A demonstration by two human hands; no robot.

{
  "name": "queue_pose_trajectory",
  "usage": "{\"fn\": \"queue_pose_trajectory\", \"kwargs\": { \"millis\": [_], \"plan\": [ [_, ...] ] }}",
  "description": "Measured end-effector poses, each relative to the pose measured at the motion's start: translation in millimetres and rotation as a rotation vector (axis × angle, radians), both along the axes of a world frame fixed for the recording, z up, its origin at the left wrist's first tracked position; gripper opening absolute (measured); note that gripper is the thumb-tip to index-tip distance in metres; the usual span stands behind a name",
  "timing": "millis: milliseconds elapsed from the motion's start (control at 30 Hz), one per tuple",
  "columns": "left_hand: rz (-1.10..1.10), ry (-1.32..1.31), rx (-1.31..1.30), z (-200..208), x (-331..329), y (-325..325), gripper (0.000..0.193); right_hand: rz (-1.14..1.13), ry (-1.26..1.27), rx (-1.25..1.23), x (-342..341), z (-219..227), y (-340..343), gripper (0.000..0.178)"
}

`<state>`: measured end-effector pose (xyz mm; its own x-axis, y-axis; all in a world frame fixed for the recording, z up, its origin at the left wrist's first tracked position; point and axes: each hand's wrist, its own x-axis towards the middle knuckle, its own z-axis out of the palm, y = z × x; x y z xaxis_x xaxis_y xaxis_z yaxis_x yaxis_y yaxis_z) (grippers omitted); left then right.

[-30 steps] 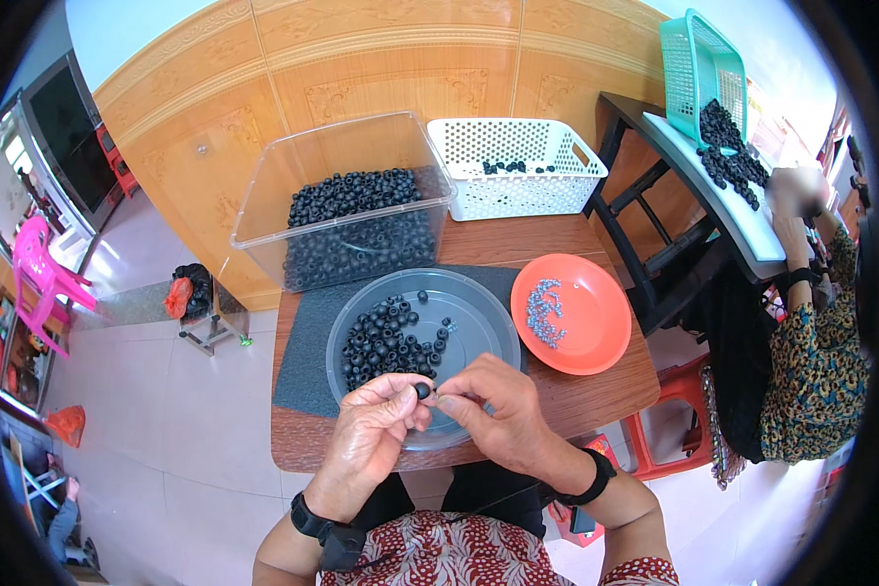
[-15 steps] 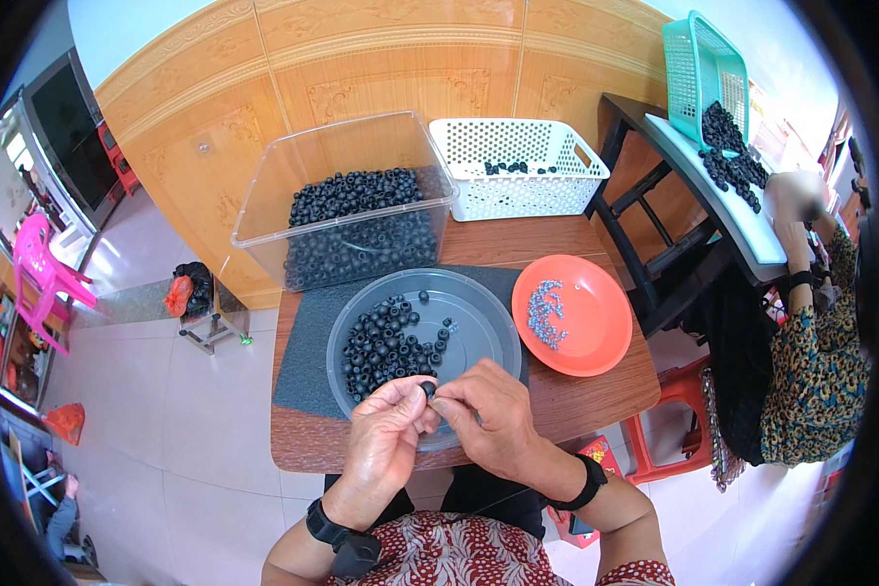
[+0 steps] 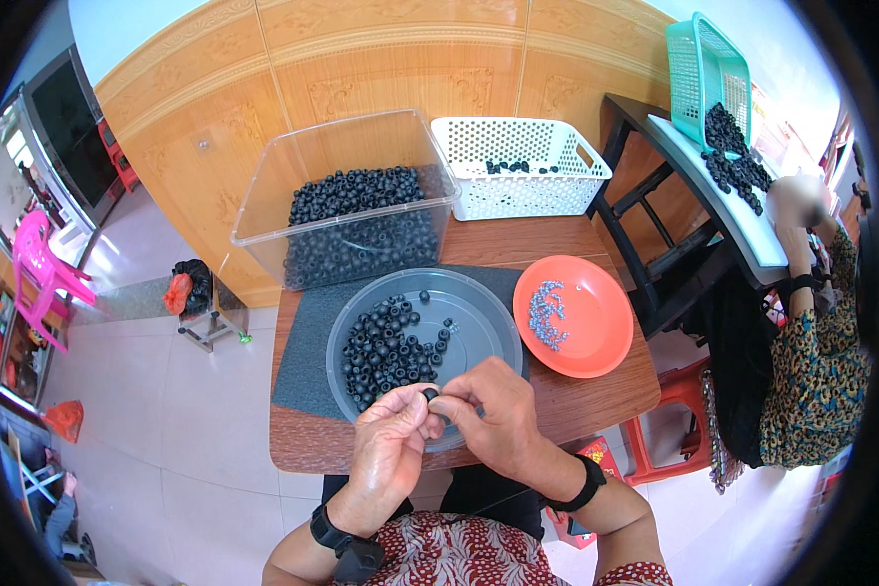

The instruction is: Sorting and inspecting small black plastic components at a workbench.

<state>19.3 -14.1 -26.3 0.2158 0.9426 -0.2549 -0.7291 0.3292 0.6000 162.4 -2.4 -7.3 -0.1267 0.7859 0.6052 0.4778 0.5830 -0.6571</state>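
Note:
A small round black cap-like piece (image 3: 430,394) is pinched between the thumb and fingers of my left hand (image 3: 393,435), over the near rim of a grey round tray (image 3: 483,322). My right hand (image 3: 498,418) is closed in a pinch right against that piece; whatever its fingertips grip is hidden. Many like black pieces (image 3: 386,352) lie loose in the left half of the tray, some showing hollow openings. A few tiny silvery-blue bits sit among them. To the right stands an orange plate (image 3: 596,342) with a cluster of small silvery-blue parts (image 3: 547,314).
Behind the tray are a clear plastic bin (image 3: 254,234) heaped with black pieces and a white perforated basket (image 3: 527,200) holding some. A dark mat (image 3: 303,361) lies under the tray. At right, a co-worker (image 3: 811,381) sits by a table with a tipped green basket (image 3: 689,88).
Both hands stay nearly in place. The right fingers have closed in more over the black piece, and the view has shifted very slightly.

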Motion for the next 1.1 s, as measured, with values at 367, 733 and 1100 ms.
{"fn": "queue_pose_trajectory", "kwargs": {
  "millis": [367, 733, 1100],
  "plan": [
    [-0.201, 0.174, 0.082, 0.2, -15.8, 13.0, 0.020, 0.153, 0.013, 0.026, 17.2, 1.4, 8.8, 0.018],
    [-0.284, 0.320, 0.105, 1.9, -15.2, 15.1, 0.017, 0.181, -0.128, -0.097, 23.4, 7.8, 18.1, 0.012],
    [-0.092, 0.373, 0.150, -4.3, -17.8, 16.5, 0.017, 0.030, -0.568, -0.059, 37.2, -28.9, 97.7, 0.012]
  ]
}}
